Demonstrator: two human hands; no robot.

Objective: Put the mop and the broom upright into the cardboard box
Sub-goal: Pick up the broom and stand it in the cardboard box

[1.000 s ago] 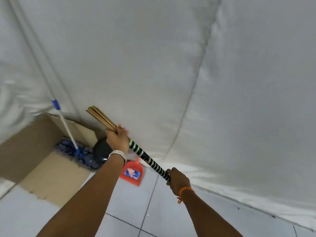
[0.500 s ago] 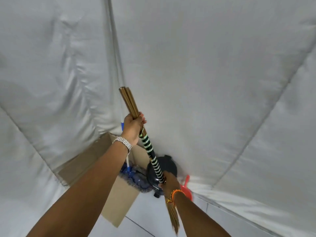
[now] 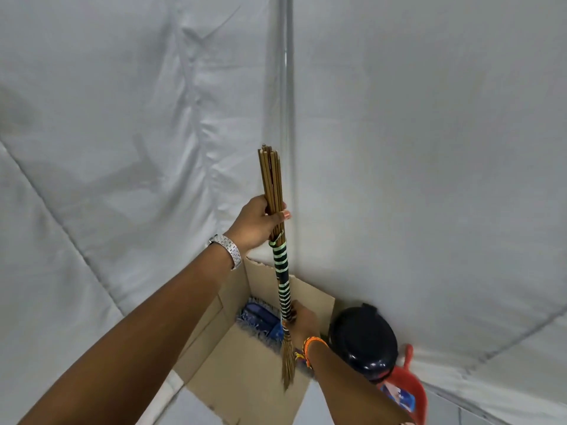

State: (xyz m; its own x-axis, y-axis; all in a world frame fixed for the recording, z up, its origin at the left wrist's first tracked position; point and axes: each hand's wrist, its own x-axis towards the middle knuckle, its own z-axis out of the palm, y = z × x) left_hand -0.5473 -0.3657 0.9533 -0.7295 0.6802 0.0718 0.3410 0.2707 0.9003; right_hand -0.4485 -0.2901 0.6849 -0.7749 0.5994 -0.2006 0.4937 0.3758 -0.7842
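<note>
I hold the broom (image 3: 281,271) nearly vertical over the open cardboard box (image 3: 245,360). It is a bundle of thin brown sticks bound with black and green striped wrapping. My left hand (image 3: 259,220) grips the bare sticks near the top. My right hand (image 3: 302,320) grips the lower end of the wrapping, above the box opening, and the thin bristle tip hangs below it inside the box. The mop's blue fringed head (image 3: 260,322) lies in the far part of the box. Its thin pale handle (image 3: 287,87) runs straight up against the white sheet.
White fabric sheets (image 3: 429,148) hang close behind and on both sides of the box. A black round lidded bucket (image 3: 363,340) stands right of the box, with a red dustpan (image 3: 405,391) beside it. Pale floor tiles show at the bottom edge.
I have swung the broom from a slant to nearly vertical and moved it left over the box. My right hand has come down into the box opening.
</note>
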